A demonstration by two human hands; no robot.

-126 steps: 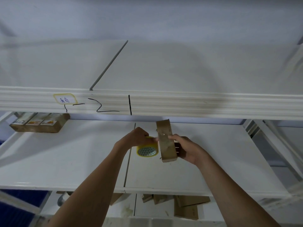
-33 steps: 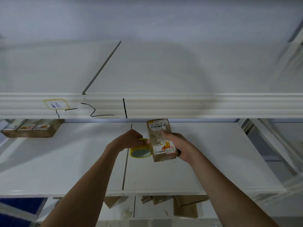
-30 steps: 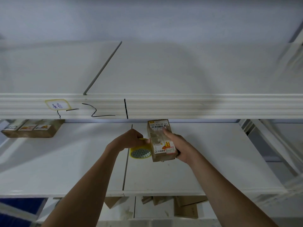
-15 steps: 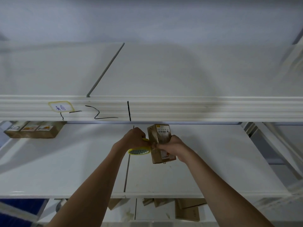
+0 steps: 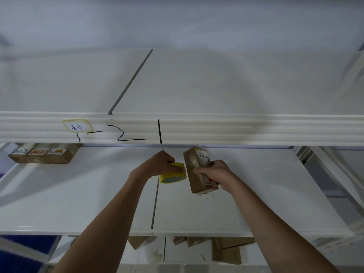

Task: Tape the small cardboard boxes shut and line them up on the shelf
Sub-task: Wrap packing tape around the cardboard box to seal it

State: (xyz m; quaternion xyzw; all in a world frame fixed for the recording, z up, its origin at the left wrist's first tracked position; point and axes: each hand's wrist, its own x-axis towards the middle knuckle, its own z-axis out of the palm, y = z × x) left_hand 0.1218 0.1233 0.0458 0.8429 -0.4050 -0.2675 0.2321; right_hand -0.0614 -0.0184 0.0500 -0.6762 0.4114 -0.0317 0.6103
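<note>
A small cardboard box [image 5: 199, 170] is gripped in the curled fingers of the right hand [image 5: 218, 174] above the shelf [image 5: 98, 194]. A yellow tape roll [image 5: 173, 173], just beside it, is clasped by the left hand [image 5: 157, 164]. The tape should be drawn taut and pressed flat across the seam before the box is set in line with the boxes [image 5: 41, 154] placed far left.

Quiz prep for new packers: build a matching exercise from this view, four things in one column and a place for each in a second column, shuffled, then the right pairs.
Things
1. yellow tape roll
2. box being taped
3. row of taped boxes
4. handwritten label

Places
A. far left of the middle shelf
B. in the right hand
C. stuck on the upper shelf's front edge
D. in the left hand

Pairs: 1-D, 2-B, 3-A, 4-C
</note>
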